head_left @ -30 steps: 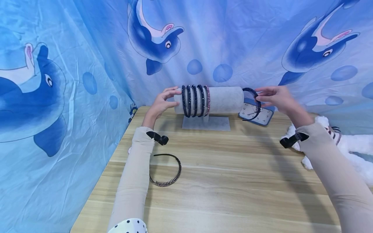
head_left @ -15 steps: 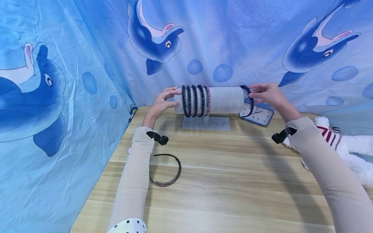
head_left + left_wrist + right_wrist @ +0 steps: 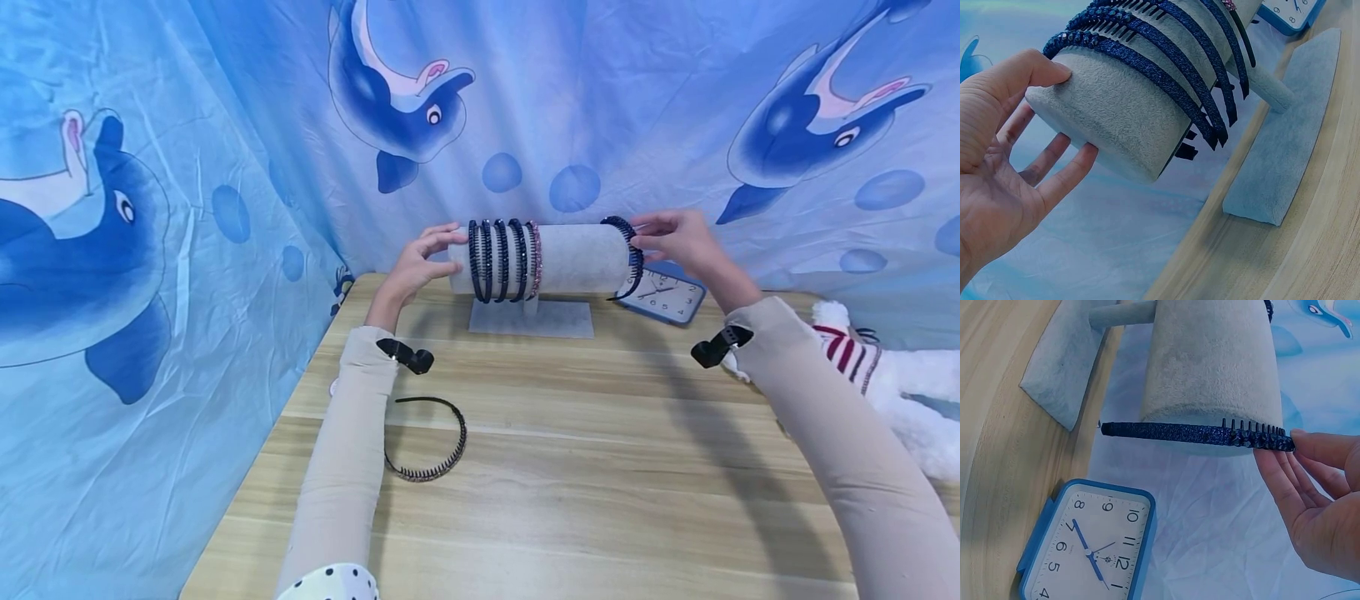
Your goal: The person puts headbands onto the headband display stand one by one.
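Note:
A grey velvety cylinder stand rises from a flat base on the table. Several dark glittery headbands and one pink one circle its left half. My left hand grips the cylinder's left end, thumb and fingers on its rim in the left wrist view. In my right hand a dark toothed headband is pinched between thumb and fingers. This headband sits at the cylinder's right end, across its edge in the right wrist view. Another headband lies on the table beside my left forearm.
Behind the stand's right end, a blue-framed clock rests on the wooden table. A white plush toy lies at the right, partly covered by my sleeve. A dolphin-print curtain hangs along the back and left.
My right hand has moved left with the headband, from beside the cylinder to its right end. My left hand has stayed on the left end.

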A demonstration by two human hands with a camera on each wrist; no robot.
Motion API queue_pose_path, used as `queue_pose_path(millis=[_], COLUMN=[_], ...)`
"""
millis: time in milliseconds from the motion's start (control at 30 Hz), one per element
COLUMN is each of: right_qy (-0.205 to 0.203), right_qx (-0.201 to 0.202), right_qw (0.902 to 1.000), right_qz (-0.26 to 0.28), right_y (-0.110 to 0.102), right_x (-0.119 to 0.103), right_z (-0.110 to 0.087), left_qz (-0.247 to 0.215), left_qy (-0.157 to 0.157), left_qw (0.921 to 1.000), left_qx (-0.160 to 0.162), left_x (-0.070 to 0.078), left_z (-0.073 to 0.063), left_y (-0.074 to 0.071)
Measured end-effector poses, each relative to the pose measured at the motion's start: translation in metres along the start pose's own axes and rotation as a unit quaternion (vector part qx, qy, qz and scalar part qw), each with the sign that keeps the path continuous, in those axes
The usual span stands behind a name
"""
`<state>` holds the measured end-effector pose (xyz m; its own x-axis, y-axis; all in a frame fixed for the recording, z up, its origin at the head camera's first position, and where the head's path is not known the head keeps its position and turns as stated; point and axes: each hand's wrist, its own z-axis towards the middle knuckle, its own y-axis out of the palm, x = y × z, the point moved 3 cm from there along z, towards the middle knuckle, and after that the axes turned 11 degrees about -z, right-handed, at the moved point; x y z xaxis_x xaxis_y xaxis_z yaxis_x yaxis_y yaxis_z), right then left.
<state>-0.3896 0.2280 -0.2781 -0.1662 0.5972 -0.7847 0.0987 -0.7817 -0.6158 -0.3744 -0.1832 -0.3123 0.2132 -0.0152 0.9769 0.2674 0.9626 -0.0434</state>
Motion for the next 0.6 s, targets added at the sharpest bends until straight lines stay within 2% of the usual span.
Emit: queue_pose_path(millis=[100, 300, 600], right_qy=[-0.010, -0.029, -0.068], right_qx=[0.006, 0.014, 0.020], right_qw=[0.9999, 0.9992, 0.9957], right_qz=[-0.006, -0.023, -0.059], right_y=[0.001, 0.003, 0.003], right_x=[0.000, 0.000, 0.001], right_z=[-0.001, -0.005, -0.012], left_qz=[0.000, -0.001, 0.001], left_qy=[0.000, 0.004, 0.015], left_qw=[1.0000, 1.0000, 0.9998], left_qx=[-0.001, 0.002, 0.010], left_x=[-0.002, -0.020, -0.023], left_z=[0.001, 0.012, 0.013], left_y=[-0.001, -0.009, -0.008])
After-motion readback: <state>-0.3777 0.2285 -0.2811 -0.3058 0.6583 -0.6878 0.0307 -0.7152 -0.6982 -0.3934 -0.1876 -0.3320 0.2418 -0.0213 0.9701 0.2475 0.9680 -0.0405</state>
